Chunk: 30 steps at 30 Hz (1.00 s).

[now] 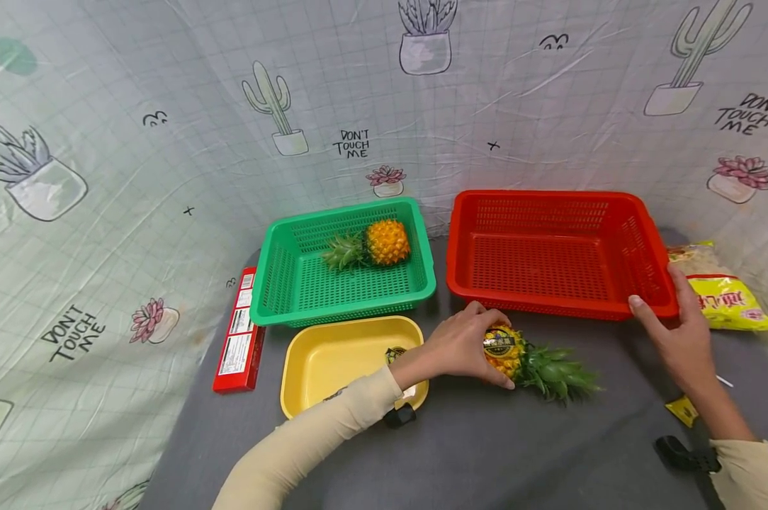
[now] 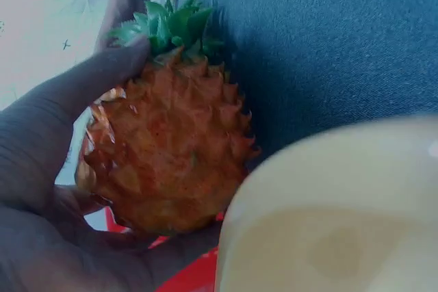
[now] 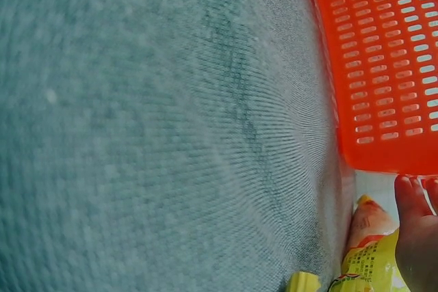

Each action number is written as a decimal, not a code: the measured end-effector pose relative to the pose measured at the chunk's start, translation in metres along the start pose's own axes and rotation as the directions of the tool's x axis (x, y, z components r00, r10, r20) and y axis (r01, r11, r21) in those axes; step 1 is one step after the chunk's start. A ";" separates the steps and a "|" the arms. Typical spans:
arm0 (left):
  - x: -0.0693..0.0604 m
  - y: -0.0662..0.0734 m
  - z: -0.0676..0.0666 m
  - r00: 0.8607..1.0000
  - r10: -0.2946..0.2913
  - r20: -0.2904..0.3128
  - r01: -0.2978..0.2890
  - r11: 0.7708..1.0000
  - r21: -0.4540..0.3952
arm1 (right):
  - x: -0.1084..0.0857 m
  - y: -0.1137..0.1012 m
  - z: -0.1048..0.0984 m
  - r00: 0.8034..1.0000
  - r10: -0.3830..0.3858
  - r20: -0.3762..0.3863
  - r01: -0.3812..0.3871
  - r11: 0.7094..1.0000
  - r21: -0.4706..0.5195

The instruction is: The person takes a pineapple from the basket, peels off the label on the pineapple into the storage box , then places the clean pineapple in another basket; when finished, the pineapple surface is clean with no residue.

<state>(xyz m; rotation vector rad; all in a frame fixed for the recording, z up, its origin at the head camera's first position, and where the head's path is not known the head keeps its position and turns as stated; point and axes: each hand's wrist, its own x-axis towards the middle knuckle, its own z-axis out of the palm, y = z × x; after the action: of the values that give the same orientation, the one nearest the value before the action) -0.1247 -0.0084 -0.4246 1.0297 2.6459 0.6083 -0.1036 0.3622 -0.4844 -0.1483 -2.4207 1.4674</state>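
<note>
"Orange pineapple (image 1: 518,358), green leaves pointing right: where do we locate it?"

"We find it on the near side of the red basket (image 1: 537,273) and right of the yellow tray (image 1: 320,361), on or just above the grey cloth (image 1: 486,453); we cannot tell which."

"And what grips do we observe?"

"We see the left hand (image 1: 463,347) grasping the fruit's left end, thumb on its near side, fingers on its far side. The right hand (image 1: 680,347) holds the red basket by the near right corner, thumb at the near rim, fingers along the right wall."

"Which items do we label around them?"

"At far left, the green basket (image 1: 346,304) contains a 2nd pineapple (image 1: 388,243), leaves to the left. Left of the tray, we mark 1 red box (image 1: 239,347). Right of the red basket lies a yellow package (image 1: 728,301); nearer, 1 small yellow packet (image 1: 682,409)."
</note>
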 end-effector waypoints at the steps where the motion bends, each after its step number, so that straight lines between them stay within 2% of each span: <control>1: 0.000 0.000 0.000 1.000 -0.003 0.010 0.003 1.000 0.003 | 0.000 0.000 0.000 1.000 -0.001 -0.003 0.001 1.000 0.000; 11: -0.001 0.000 -0.005 0.995 -0.035 0.094 0.032 0.999 0.032 | 0.000 -0.004 0.001 1.000 -0.013 -0.012 0.014 1.000 0.004; 17: -0.001 0.001 -0.015 0.990 -0.022 0.139 0.017 0.999 0.036 | 0.000 -0.003 0.003 1.000 -0.012 -0.011 0.012 1.000 0.009; 23: -0.005 0.000 -0.020 0.989 -0.003 0.146 0.001 1.000 0.017 | 0.002 -0.002 0.003 1.000 -0.016 -0.013 0.017 1.000 0.012; 30: -0.010 -0.004 -0.022 0.991 0.052 0.124 -0.050 0.999 -0.012 | 0.000 -0.003 -0.002 1.000 0.006 0.019 -0.006 1.000 -0.018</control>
<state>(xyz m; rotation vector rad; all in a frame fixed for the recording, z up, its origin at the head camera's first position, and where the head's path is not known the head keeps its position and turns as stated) -0.1276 -0.0242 -0.4066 1.0986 2.5149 0.5470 -0.1028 0.3622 -0.4814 -0.1462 -2.4510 1.4572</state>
